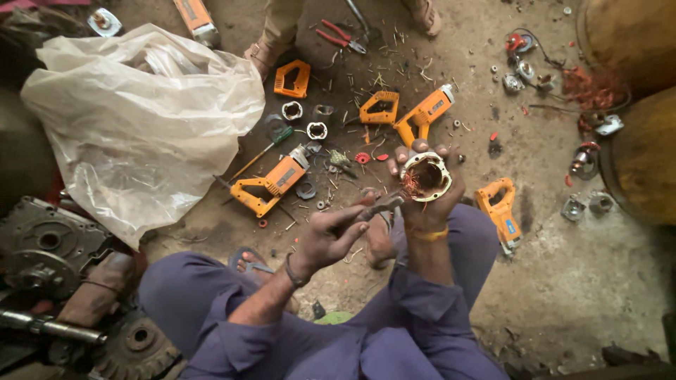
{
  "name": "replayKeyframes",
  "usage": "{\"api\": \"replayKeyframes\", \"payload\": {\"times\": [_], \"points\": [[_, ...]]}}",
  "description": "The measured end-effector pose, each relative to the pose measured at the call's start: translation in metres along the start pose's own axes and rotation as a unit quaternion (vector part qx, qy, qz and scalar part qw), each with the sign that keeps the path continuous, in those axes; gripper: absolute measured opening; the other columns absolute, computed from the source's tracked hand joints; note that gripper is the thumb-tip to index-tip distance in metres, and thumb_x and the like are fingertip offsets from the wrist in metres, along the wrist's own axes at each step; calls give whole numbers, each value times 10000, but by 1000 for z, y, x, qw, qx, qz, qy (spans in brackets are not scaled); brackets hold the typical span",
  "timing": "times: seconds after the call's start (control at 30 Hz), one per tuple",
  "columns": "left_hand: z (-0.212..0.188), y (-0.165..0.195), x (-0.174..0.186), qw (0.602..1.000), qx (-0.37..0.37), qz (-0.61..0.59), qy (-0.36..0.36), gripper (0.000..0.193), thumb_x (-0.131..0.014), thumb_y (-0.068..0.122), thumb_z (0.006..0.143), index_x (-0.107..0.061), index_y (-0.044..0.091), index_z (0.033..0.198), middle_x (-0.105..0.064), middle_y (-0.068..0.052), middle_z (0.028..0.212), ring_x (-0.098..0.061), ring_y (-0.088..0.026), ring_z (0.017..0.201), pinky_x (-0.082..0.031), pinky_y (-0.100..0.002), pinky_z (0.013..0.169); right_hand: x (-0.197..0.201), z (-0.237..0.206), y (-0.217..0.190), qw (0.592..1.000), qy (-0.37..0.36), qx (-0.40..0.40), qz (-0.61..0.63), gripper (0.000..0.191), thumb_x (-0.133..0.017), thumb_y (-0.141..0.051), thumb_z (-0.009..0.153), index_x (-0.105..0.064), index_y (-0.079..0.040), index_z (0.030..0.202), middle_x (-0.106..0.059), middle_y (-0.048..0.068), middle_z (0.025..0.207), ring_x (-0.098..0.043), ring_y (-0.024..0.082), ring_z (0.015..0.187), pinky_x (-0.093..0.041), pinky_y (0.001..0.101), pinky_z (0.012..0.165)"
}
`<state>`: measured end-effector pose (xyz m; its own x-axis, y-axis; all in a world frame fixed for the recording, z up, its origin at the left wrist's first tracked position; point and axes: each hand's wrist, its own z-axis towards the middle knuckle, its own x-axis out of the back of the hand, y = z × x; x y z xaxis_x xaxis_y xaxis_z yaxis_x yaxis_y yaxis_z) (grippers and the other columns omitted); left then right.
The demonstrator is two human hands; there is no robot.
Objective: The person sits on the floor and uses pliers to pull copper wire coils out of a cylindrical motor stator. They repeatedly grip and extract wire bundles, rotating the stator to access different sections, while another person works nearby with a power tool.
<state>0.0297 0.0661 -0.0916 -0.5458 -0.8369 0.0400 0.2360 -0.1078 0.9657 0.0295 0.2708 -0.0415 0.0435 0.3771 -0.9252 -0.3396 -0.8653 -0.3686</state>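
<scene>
The right hand [429, 193] cups a stator [426, 176], stiff and weighty-looking; its rim suits holding. The left hand [327, 236] pinches pliers [380, 206] just beside it

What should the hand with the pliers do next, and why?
Probably pull gently on the copper wire with the pliers. The left hand has the pliers' tips at the wire bunch sticking out of the round stator, which the right hand holds steady. The wire looks partly loose already.
</scene>
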Motion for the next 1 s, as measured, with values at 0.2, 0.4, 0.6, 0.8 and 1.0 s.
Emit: {"api": "replayKeyframes", "payload": {"times": [0.2, 0.4, 0.6, 0.8, 1.0], "points": [[8, 46, 28, 956, -25, 292, 20, 332, -766, 213, 901, -773, 55, 1192, -715, -171, 768, -682, -285, 568, -481, -381, 515, -4, 5, -4, 902, -13, 78, -424, 390, -471, -351, 1171, -676, -55, 1020, -671, 171, 1071, -631, 327, 938, -522, 464, 819], [8, 46, 9, 985, 168, 16, 37, 288, -731, 256, 960, -773, 20, 1120, -615, -19, 659, -483, -49, 586, -381, -273, 488, -1, 10, 11, 978, 49, 48, -195, 415, -409, -383, 1101, -670, -77, 999, -670, 171, 1024, -659, 342, 909, -554, 478, 768], [2, 18, 12, 961, 221, -156, -52, 297, -680, 241, 968, -774, 29, 1154, -579, 91, 674, -453, -14, 558, -338, -249, 473, 3, 14, 12, 994, -47, 29, -96, 333, -480, -378, 1116, -691, -128, 1056, -633, 103, 1105, -581, 315, 1038, -520, 438, 837], [8, 14, -2, 998, 27, 48, 23, 221, -762, 196, 935, -776, 39, 1091, -557, -40, 580, -474, -52, 493, -373, -289, 466, 0, 7, 23, 976, -41, -63, 204, 203, -544, -268, 1039, -696, -160, 1121, -618, 84, 1152, -528, 254, 1058, -489, 378, 870], [30, 37, 23, 993, 48, 109, -12, 291, -721, 237, 926, -752, 81, 1170, -585, -104, 574, -507, -105, 456, -421, -319, 450, -10, 14, 11, 996, 26, 61, -58, 270, -566, -349, 1068, -695, -115, 1101, -668, 117, 1075, -630, 311, 995, -536, 457, 800]]}}
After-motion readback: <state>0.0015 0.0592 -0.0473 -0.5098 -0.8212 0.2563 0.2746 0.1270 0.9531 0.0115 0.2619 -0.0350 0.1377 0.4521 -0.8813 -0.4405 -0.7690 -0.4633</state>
